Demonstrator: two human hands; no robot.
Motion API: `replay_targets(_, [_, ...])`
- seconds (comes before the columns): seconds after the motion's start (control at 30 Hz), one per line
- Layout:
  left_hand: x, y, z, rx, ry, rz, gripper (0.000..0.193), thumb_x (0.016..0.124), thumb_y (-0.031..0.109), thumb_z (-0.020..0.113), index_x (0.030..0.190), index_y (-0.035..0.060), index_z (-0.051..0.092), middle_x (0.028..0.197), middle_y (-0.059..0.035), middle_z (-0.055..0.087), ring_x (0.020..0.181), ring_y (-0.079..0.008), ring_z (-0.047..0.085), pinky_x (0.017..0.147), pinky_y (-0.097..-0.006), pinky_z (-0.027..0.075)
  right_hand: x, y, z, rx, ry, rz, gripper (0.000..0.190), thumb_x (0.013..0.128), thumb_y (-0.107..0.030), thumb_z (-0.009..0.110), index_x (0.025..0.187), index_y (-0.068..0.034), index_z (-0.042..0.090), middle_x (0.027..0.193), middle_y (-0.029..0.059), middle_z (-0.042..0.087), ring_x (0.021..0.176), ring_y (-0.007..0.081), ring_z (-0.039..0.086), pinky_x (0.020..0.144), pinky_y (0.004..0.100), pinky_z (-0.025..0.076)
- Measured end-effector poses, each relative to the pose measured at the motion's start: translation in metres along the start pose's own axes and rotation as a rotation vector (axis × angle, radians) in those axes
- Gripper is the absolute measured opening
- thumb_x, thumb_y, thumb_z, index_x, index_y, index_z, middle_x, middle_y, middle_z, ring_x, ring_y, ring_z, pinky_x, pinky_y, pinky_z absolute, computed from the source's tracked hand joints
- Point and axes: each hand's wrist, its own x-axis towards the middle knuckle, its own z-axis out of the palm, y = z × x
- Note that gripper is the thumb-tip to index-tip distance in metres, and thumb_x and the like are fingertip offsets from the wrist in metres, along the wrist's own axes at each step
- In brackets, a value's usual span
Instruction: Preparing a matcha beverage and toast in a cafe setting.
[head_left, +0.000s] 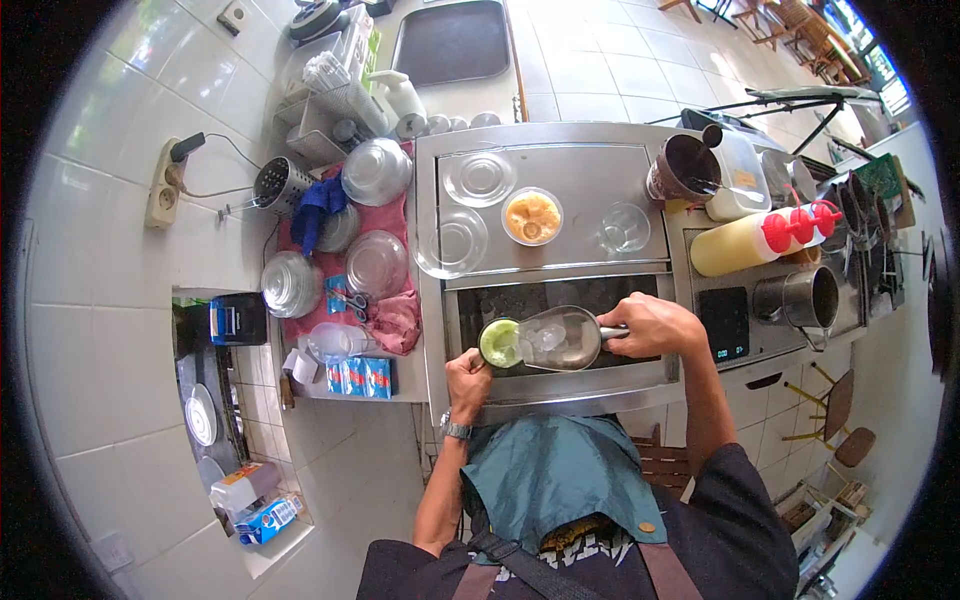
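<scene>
My left hand grips the side of a round cup of green liquid above the front part of the steel counter. My right hand is closed on the handle of a metal scoop that holds pieces of ice. The scoop's mouth meets the rim of the cup. Both are over the dark opening in the counter. Behind them stand a clear cup of orange, frothy contents and an empty glass.
Glass saucers lie at the counter's left. Further left, stacked glass bowls, scissors and a pink cloth crowd the side. At right are squeeze bottles with red caps, a digital scale and a metal pitcher.
</scene>
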Motion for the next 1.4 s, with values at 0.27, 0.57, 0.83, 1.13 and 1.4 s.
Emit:
replay_targets(0.27, [0.0, -0.004, 0.007, -0.045, 0.02, -0.017, 0.021, 0.077, 0.002, 0.055, 0.066, 0.001, 0.038, 0.062, -0.0014, 0.028, 0.06, -0.0066, 0.03, 0.05, -0.0277, 0.026, 0.011, 0.008, 0.006, -0.116, 0.075, -0.031, 0.041, 0.073, -0.021, 0.062, 0.111, -0.012, 0.071, 0.074, 0.0246, 0.064, 0.065, 0.0379, 0.065, 0.064, 0.0412, 0.052])
replay_targets(0.57, [0.002, -0.011, 0.007, -0.122, 0.064, -0.019, 0.024, 0.077, -0.001, 0.054, 0.066, 0.0027, 0.034, 0.063, 0.0006, 0.027, 0.061, -0.0064, 0.029, 0.05, -0.0273, 0.024, 0.005, -0.009, -0.003, -0.13, 0.104, 0.007, 0.039, 0.071, -0.021, 0.064, 0.107, -0.012, 0.074, 0.076, 0.0236, 0.066, 0.072, 0.0382, 0.066, 0.072, 0.0427, 0.054])
replay_targets(0.83, [0.002, 0.006, 0.007, -0.041, 0.051, -0.035, 0.023, 0.078, -0.001, 0.055, 0.066, 0.002, 0.036, 0.064, 0.0007, 0.026, 0.062, -0.0056, 0.029, 0.05, -0.0262, 0.025, -0.003, -0.036, -0.005, -0.321, 0.171, 0.055, 0.041, 0.073, -0.017, 0.061, 0.112, -0.012, 0.071, 0.078, 0.0219, 0.067, 0.08, 0.0364, 0.067, 0.077, 0.0445, 0.054])
replay_targets(1.13, [0.005, -0.002, 0.011, -0.1, 0.042, -0.047, 0.019, 0.079, -0.001, 0.058, 0.068, 0.0003, 0.043, 0.063, 0.004, 0.032, 0.062, -0.0045, 0.032, 0.051, -0.0241, 0.028, -0.012, -0.074, -0.003, -0.456, 0.274, 0.026, 0.046, 0.08, -0.015, 0.063, 0.125, -0.014, 0.065, 0.079, 0.0162, 0.068, 0.075, 0.0323, 0.067, 0.067, 0.0425, 0.052])
replay_targets(1.4, [0.005, 0.006, 0.008, -0.121, 0.021, -0.073, 0.016, 0.08, -0.002, 0.06, 0.067, 0.0009, 0.051, 0.064, 0.0087, 0.037, 0.063, -0.0028, 0.033, 0.052, -0.0224, 0.029, -0.025, -0.071, -0.008, -0.487, 0.372, 0.023, 0.054, 0.082, -0.017, 0.066, 0.136, -0.022, 0.057, 0.08, 0.01, 0.067, 0.073, 0.028, 0.067, 0.065, 0.0409, 0.05])
